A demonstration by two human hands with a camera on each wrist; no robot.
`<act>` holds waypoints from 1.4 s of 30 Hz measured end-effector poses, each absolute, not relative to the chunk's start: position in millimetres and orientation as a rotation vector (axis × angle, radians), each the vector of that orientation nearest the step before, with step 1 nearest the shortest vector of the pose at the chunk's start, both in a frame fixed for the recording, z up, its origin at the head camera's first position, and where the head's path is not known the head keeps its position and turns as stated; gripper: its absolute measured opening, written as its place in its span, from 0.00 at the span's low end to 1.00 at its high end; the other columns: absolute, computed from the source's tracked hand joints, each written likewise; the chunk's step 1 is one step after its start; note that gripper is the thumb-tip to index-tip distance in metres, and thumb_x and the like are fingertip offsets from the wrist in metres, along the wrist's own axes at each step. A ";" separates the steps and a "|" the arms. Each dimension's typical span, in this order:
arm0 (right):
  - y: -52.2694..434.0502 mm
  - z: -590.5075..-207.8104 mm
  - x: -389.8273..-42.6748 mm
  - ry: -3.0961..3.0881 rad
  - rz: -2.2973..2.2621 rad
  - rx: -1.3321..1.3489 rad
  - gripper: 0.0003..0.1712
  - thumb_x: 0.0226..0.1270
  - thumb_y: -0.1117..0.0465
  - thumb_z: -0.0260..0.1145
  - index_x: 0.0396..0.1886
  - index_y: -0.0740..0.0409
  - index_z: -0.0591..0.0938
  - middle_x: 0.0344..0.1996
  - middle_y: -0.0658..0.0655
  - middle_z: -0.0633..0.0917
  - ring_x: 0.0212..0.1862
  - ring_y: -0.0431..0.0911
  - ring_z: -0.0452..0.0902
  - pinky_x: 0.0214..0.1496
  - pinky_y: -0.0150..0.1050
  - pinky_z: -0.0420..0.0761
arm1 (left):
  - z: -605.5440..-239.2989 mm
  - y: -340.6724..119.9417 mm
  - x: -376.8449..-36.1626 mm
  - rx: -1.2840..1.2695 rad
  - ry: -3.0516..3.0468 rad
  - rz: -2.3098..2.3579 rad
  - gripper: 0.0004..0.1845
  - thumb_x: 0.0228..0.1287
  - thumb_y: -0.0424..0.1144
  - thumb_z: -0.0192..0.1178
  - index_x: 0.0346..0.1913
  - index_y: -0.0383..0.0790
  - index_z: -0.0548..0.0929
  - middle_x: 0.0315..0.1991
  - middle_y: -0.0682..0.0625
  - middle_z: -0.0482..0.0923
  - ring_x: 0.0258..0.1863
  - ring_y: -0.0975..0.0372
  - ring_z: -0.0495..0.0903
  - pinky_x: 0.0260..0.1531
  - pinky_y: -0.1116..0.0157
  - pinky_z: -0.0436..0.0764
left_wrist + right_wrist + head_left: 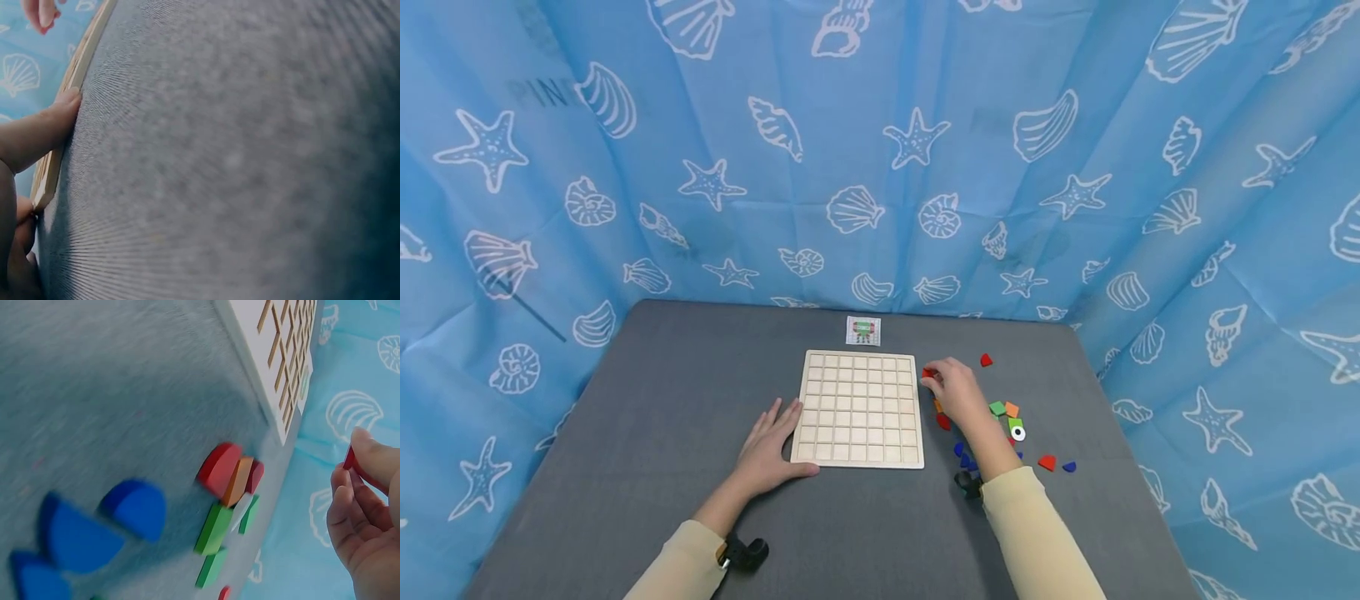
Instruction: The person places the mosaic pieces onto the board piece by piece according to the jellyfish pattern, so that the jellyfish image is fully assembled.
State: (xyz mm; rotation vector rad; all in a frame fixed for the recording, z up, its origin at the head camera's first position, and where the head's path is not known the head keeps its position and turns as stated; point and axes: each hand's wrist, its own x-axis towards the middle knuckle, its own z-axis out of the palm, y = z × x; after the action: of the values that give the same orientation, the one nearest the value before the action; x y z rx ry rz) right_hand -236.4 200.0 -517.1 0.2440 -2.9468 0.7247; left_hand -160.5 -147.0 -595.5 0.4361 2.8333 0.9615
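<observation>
Red piece point(349, 459) sits pinched in the fingers point(369, 456) of the right hand point(953, 392), just off the top-right corner of the wooden grid board point(859, 408), low over the table point(647, 400). Board lies flat mid-table w/ all its square cells bare. Left hand point(769, 450) rests flat on the table at the board's lower-left edge, fingers straight and relaxed, thumb along the bottom edge, touching the wood; grips nothing. Right of the board, loose pieces are scattered: red, orange, green point(997, 408) and blue point(1069, 467) shapes, plus a white ring point(1018, 433). One red piece point(986, 360) lies apart, nearer the back edge. Small pattern card point(862, 330) lies just behind the board. Blue seashell-print curtain point(880, 150) hangs behind and around the table.
</observation>
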 end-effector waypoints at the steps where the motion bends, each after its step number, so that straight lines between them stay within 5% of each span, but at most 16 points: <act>1: 197.7 -517.0 -238.5 -2.952 0.725 0.245 0.17 0.68 0.59 0.71 0.53 0.61 0.86 0.45 0.59 0.85 0.43 0.51 0.82 0.44 0.47 0.86 | -595.4 -147.3 -160.9 0.439 2.835 0.958 0.65 0.45 0.70 0.71 0.81 0.43 0.53 0.81 0.47 0.51 0.82 0.46 0.41 0.78 0.43 0.44; 42: 147.5 -547.1 -281.7 -3.144 0.916 0.289 0.10 0.65 0.60 0.73 0.45 0.56 0.88 0.40 0.55 0.84 0.45 0.49 0.81 0.48 0.46 0.83 | -592.1 -146.9 -159.4 0.373 2.793 0.918 0.64 0.45 0.72 0.71 0.81 0.47 0.53 0.82 0.50 0.49 0.82 0.47 0.38 0.78 0.41 0.45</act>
State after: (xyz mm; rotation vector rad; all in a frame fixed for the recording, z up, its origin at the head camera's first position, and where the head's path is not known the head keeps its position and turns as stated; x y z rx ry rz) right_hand -281.7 147.5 -547.1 0.2892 -3.1435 0.9162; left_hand -159.4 -146.9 -592.1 0.3729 2.7928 0.9178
